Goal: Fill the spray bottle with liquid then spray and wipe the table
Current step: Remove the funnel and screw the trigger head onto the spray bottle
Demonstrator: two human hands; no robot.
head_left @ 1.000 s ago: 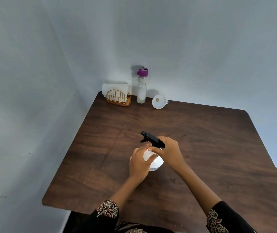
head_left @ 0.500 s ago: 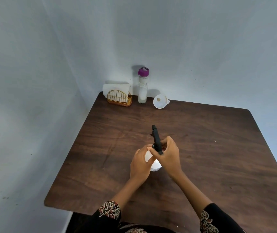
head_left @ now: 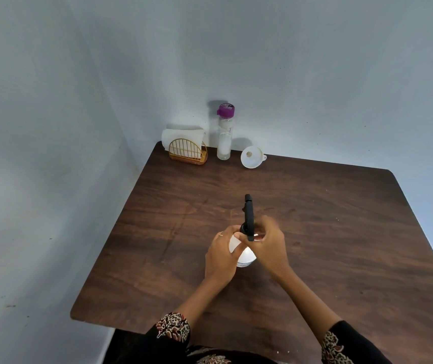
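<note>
A white spray bottle [head_left: 245, 256] stands near the middle of the dark wooden table [head_left: 341, 232]. Its black trigger head [head_left: 248, 216] points away from me toward the wall. My left hand [head_left: 222, 254] grips the bottle's body from the left. My right hand [head_left: 269, 244] holds the black head at its collar, fingers blurred. A clear bottle with a purple cap [head_left: 224, 132] holding pale liquid stands at the far edge. A white funnel [head_left: 252, 157] lies beside it.
A gold wire holder with white napkins [head_left: 187, 148] sits at the table's far left corner. Pale walls close in on the far and left sides. The table's front edge is close to my body.
The black spray head has turned from pointing left to pointing straight away from me, my right hand twisting it while the left hand steadies the bottle.
</note>
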